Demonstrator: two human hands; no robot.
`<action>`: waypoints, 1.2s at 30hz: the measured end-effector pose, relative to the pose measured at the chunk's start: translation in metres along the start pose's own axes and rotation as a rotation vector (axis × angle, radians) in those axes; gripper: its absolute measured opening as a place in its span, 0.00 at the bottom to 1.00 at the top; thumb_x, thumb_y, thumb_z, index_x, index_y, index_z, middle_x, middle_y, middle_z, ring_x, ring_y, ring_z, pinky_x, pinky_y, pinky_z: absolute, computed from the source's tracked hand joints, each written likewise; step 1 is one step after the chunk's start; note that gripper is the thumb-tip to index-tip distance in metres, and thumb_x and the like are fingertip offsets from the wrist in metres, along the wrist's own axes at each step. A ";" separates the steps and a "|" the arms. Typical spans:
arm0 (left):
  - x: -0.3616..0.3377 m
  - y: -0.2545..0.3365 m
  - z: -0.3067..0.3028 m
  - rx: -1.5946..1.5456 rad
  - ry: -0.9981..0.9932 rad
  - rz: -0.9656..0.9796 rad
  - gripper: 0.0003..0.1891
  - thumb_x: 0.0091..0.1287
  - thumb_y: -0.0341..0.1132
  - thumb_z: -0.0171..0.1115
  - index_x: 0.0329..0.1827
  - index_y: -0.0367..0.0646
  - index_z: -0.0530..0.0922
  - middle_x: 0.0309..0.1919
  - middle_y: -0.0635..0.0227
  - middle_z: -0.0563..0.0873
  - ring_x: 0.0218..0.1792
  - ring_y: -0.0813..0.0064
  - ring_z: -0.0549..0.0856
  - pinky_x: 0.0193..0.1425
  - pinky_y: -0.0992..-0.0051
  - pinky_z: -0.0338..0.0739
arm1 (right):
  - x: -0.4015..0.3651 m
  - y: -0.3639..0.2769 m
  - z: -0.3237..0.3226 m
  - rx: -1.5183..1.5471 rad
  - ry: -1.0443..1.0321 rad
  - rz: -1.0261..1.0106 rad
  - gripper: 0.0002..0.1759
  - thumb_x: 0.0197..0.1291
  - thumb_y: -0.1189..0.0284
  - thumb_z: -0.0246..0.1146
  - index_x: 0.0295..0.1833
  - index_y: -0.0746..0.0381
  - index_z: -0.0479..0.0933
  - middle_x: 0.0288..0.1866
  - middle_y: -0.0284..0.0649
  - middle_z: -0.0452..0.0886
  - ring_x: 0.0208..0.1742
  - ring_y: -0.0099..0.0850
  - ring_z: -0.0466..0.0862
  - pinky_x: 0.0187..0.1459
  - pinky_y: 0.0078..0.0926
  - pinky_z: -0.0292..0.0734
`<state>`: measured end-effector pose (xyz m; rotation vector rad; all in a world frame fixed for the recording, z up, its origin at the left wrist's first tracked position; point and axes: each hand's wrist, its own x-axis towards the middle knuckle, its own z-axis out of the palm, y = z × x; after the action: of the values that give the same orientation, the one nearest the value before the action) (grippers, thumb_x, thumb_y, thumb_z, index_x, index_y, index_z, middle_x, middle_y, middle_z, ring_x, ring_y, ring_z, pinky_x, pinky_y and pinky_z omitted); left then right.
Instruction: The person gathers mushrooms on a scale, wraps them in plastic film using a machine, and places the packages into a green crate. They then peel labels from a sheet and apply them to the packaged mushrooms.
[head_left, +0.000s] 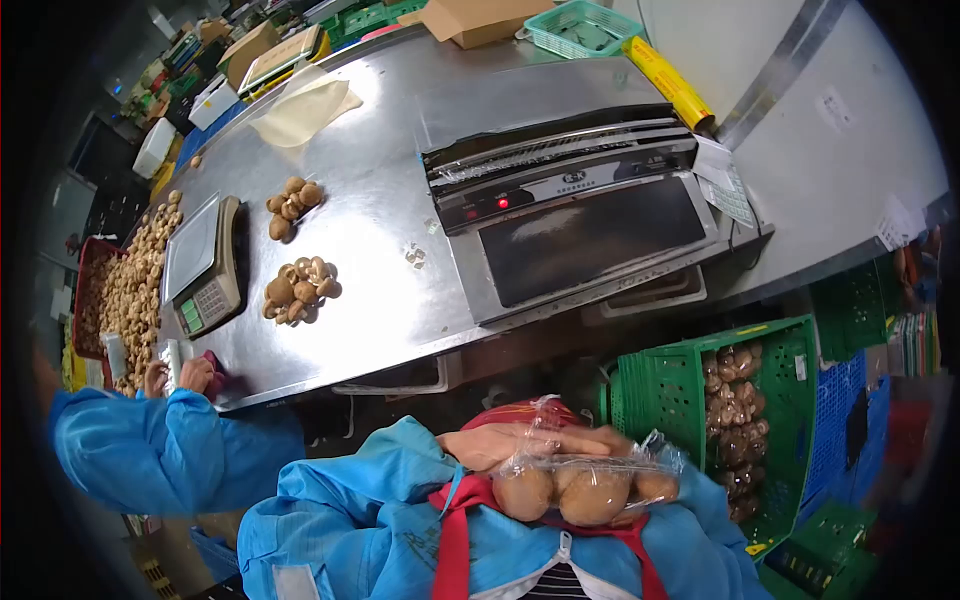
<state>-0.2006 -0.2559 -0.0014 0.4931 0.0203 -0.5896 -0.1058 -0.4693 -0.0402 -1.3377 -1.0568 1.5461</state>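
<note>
Clear plastic film, crinkled at the corners, wrapped around a pack of mushrooms (590,492), held low in the foreground, touching the red apron (455,530) worn over a blue coat (350,510). Left hand (530,443) laid across the top of the pack, fingers stretched almost straight over the film, thumb out of sight; holding the pack close to the chest. Right hand hidden, so cannot tell how open it is or what it has hold of. Just to the right of the pack, a green crate (660,390) on the floor with loose mushrooms (730,420) inside. Further off, a steel table (380,170) bearing a wrapping machine (580,220) with a red light showing, a weighing scale (205,265) near the left edge, and two small mushroom heaps, one (300,290) beside the scale, the other (290,205) just behind it. At the table's near left corner, a co-worker's hand (195,375) in a blue sleeve (150,450), resting at the edge. Beyond that hand, a long pile of mushrooms (130,290). At the far end, a yellow roll (668,80), a teal basket (580,27) and a cardboard box (480,18).
</note>
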 end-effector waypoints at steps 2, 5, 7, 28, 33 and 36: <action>-0.001 -0.007 -0.001 -0.249 -0.139 -0.295 0.28 0.72 0.38 0.44 0.73 0.40 0.50 0.69 0.56 0.60 0.70 0.64 0.60 0.74 0.66 0.49 | -0.009 0.000 -0.024 0.074 0.631 0.003 0.16 0.62 0.72 0.55 0.55 0.65 0.71 0.45 0.42 0.78 0.47 0.28 0.78 0.50 0.27 0.75; 0.002 -0.010 0.006 -0.263 -0.144 -0.389 0.28 0.72 0.40 0.43 0.72 0.38 0.52 0.67 0.56 0.63 0.68 0.64 0.63 0.72 0.66 0.53 | -0.015 -0.105 -0.036 -0.007 0.734 -0.352 0.30 0.60 0.68 0.57 0.66 0.65 0.59 0.54 0.41 0.74 0.49 0.28 0.77 0.52 0.27 0.71; 0.004 -0.019 0.008 -0.187 -0.049 -0.420 0.28 0.72 0.42 0.42 0.71 0.37 0.53 0.67 0.56 0.64 0.67 0.64 0.65 0.71 0.67 0.56 | -0.008 -0.145 0.002 0.335 0.113 -0.118 0.37 0.55 0.65 0.62 0.66 0.70 0.57 0.58 0.52 0.70 0.58 0.43 0.75 0.57 0.32 0.68; 0.259 -0.146 0.094 0.663 -0.214 -0.432 0.24 0.72 0.38 0.44 0.67 0.33 0.62 0.59 0.63 0.73 0.61 0.72 0.71 0.66 0.71 0.63 | -0.239 0.093 0.078 0.868 1.922 -0.433 0.28 0.48 0.72 0.66 0.56 0.67 0.70 0.47 0.40 0.78 0.47 0.29 0.78 0.51 0.27 0.75; 0.259 -0.177 0.081 0.725 -0.275 -0.553 0.22 0.68 0.32 0.53 0.64 0.34 0.66 0.58 0.60 0.75 0.60 0.72 0.72 0.66 0.73 0.63 | -0.303 0.203 0.132 0.804 2.145 -0.105 0.29 0.53 0.65 0.67 0.56 0.69 0.68 0.48 0.43 0.78 0.48 0.29 0.78 0.49 0.26 0.75; 0.255 -0.166 0.074 0.656 -0.119 -0.618 0.21 0.69 0.34 0.52 0.63 0.34 0.67 0.52 0.55 0.80 0.54 0.67 0.78 0.63 0.70 0.68 | -0.280 0.256 0.134 0.807 1.936 0.105 0.32 0.53 0.60 0.68 0.57 0.70 0.68 0.49 0.44 0.78 0.48 0.29 0.78 0.48 0.27 0.75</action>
<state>-0.0863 -0.5430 -0.0490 1.1047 -0.1429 -1.2439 -0.2239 -0.8259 -0.1852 -1.4247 0.7720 0.0851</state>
